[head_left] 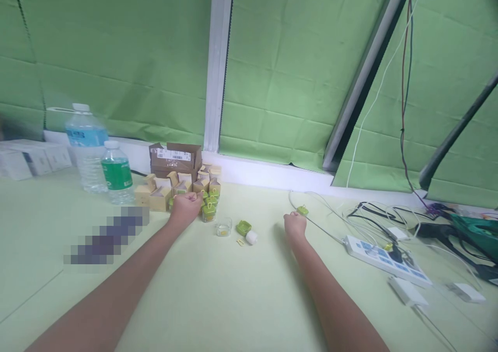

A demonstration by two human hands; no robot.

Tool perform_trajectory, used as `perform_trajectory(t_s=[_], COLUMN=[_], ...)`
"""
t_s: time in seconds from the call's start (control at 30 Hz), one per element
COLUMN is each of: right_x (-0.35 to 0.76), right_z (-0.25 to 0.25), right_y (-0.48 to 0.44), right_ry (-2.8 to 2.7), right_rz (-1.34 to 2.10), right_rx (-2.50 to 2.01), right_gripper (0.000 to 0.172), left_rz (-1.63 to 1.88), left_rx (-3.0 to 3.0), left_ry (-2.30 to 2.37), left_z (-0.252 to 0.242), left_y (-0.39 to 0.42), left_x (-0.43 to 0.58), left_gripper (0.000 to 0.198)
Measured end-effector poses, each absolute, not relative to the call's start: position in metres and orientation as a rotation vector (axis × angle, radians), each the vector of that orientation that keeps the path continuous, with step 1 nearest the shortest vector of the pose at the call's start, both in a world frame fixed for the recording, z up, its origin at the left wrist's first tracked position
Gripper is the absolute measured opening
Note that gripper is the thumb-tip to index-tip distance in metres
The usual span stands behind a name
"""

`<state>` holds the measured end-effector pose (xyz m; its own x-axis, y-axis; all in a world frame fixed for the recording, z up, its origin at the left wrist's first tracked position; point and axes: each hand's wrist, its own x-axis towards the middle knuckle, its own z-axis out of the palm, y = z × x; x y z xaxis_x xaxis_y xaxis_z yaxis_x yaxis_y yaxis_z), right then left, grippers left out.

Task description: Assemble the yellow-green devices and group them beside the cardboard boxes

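Note:
My left hand (187,206), fingers curled together, is at the cluster of small clear jars with green lids (209,212). Whatever its fingertips hold, if anything, is hidden. To the right, my right hand (295,224) is closed, with a green lid (302,210) showing just past its fingers. Whether a jar sits under that lid is hidden by the hand. Between my hands lie an open clear jar (223,227), a loose green lid (244,228), a small white piece (251,237) and a small yellow loop (240,243).
Small cardboard boxes (161,199) and a brown carton (177,162) stand behind my left hand. Farther left are a large water bottle (86,149) and a green-labelled bottle (117,175). A power strip (385,261) with tangled cables and a white adapter (407,291) lies at right.

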<state>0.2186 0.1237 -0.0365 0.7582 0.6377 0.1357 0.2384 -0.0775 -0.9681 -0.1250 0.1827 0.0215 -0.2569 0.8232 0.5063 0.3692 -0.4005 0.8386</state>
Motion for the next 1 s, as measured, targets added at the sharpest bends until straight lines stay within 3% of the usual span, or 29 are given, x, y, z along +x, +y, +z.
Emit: perform_trajectory(t_s=[0.17, 0.3, 0.33, 0.43, 0.63, 1.0], right_x=[0.207, 0.188, 0.182, 0.158, 0.125, 0.118], right_z=[-0.036, -0.025, -0.021, -0.012, -0.013, -0.024], right_y=[0.113, 0.100, 0.096, 0.084, 0.068, 0.068], right_ry=[-0.876, -1.090, -1.230, -1.677, -2.085, -2.143], right_rz=[0.349, 0.308, 0.273, 0.209, 0.091, 0.051], right_rx=[-1.639, -1.585, -1.534, -1.376, -1.339, -1.299], right_gripper=[0.034, 0.013, 0.006, 0.015, 0.014, 0.013], left_rz=[1.670, 1.665, 1.654, 1.495, 1.234, 1.293], left_rx=[1.873, 2.240, 2.356, 2.544, 2.495, 2.565], left_ry=[1.440, 1.297, 1.222, 1.028, 1.122, 1.088], left_z=[0.011, 0.009, 0.008, 0.006, 0.000, 0.008], left_y=[0.178, 0.169, 0.167, 0.165, 0.167, 0.146], left_x=[-0.127, -0.123, -0.122, -0.121, -0.121, -0.103], left_gripper=[0.045, 0.013, 0.013, 0.024, 0.020, 0.023])
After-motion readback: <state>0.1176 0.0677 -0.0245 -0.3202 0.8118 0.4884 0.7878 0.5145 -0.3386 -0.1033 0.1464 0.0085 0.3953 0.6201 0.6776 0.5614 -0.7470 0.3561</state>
